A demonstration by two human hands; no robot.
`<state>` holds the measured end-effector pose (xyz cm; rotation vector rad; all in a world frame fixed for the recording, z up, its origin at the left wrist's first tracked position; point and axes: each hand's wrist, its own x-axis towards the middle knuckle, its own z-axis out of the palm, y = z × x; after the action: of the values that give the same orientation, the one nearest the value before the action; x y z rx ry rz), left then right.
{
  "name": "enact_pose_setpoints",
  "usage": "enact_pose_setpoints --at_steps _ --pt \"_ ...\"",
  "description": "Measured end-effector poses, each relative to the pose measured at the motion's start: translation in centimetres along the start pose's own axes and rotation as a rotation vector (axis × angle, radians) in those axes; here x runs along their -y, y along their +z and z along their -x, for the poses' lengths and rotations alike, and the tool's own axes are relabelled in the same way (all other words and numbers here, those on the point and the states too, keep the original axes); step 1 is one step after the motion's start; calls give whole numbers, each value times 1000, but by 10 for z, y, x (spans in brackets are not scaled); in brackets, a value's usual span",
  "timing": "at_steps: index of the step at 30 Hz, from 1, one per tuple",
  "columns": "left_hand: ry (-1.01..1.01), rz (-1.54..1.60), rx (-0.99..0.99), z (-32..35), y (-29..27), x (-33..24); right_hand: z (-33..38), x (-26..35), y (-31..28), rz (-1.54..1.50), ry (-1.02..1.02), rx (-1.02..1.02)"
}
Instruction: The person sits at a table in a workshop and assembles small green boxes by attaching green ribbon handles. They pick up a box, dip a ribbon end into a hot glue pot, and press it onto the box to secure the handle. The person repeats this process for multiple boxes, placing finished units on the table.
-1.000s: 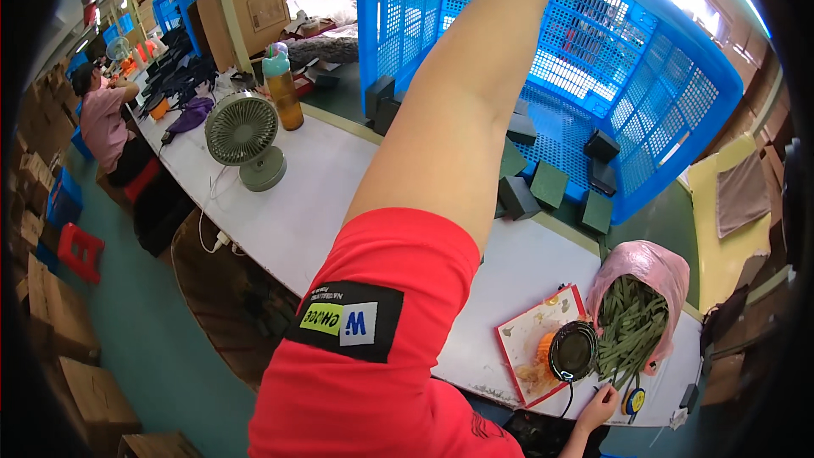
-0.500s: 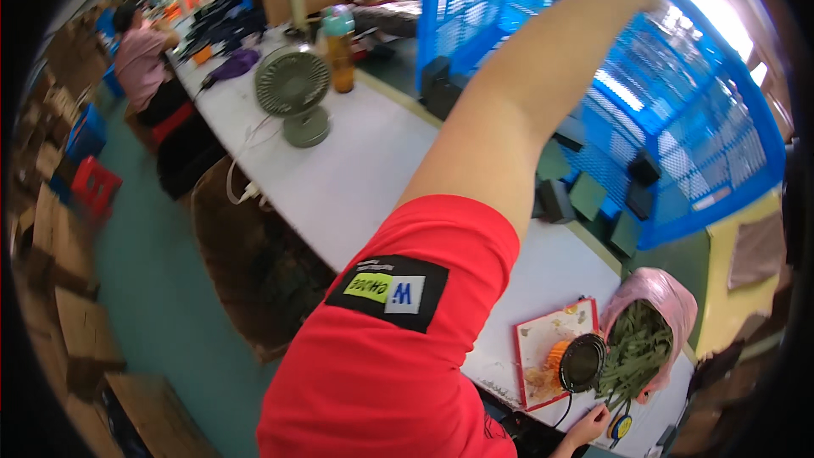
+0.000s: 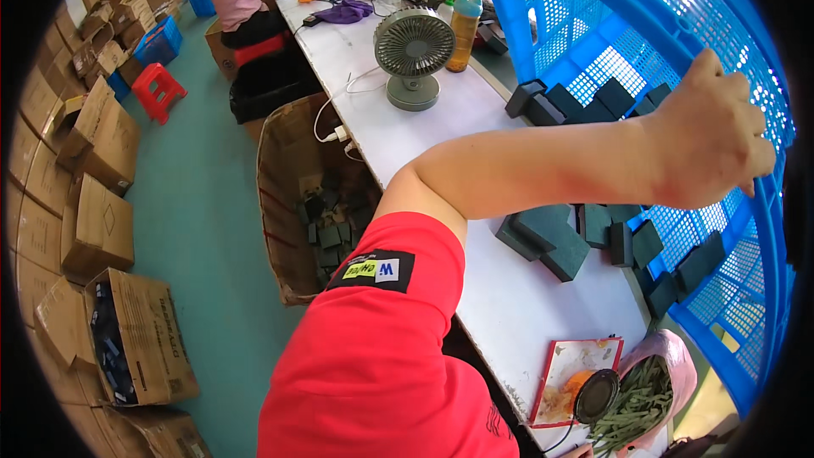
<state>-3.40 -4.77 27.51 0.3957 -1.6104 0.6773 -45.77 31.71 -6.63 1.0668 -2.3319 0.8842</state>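
Since half a second ago my view has swung left and down, so my left arm now runs nearly level across the picture instead of slanting up, and the fan has slid toward the top centre. My left hand (image 3: 708, 140) curls over the upper rim of the big blue crate (image 3: 746, 59), fingers bent around the edge and gripping it; the knuckles face me and the thumb side sits toward the top.

That crate is bright blue plastic with latticed walls that let the light through. It is tipped on its side on the worktop (image 3: 517, 305), its open mouth facing me and to the left, and its long axis runs from the upper middle of the picture down toward the lower right along the worktop's far side. Dark green-grey foam blocks (image 3: 543, 237) lie spilled from its mouth onto the white surface, with more lying against the inside of the lattice.

My right hand shows only as a sliver at the bottom edge, and I cannot tell how it is set. Near that edge sit a pink bag of green strips (image 3: 653, 390), a round black disc (image 3: 596, 396) and a red-edged tray (image 3: 570, 369). A small desk fan (image 3: 414, 49) and an orange bottle (image 3: 464, 30) stand farther up the worktop.
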Motion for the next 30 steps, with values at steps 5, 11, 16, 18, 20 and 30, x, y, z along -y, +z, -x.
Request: enact_pose_setpoints --at_steps 5,11,16,18,20,30 --pt "-33 -175 63 -22 55 30 -2 24 -2 -55 80 70" --pt "-53 -345 328 -72 157 83 -3 20 -7 -40 -128 21" --pt "-163 -422 521 -98 239 126 0 14 -10 0 47 118" --pt "-292 -279 596 -115 268 104 12 -98 18 -124 187 100" --pt "-330 -317 689 -102 241 138 7 -51 30 -132 216 119" --pt "-36 -223 476 -24 274 146 11 -17 19 -128 220 7"
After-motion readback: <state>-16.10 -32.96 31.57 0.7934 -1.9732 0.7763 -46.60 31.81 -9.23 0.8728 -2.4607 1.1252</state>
